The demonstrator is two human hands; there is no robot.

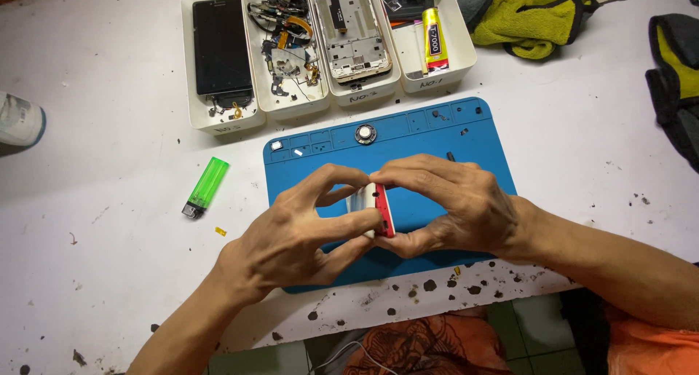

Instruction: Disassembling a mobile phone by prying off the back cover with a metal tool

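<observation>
Both hands, left hand (298, 233) and right hand (451, 207), pinch a red-edged phone (380, 209) (held edge-on) above the blue mat (437, 131); uneven squeezing could crack it.

A dark phone screen (221, 49) lies in the leftmost white bin (191, 91); a yellow-and-red glue tube (434, 37) rests in the rightmost bin (466, 47).

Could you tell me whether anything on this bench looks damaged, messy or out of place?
Yes: the white table is pitted with dark burn-like spots along its front edge, below the blue mat. A green lighter lies loose beside the mat. Both hands, left hand and right hand, hold a red-edged part.
</observation>
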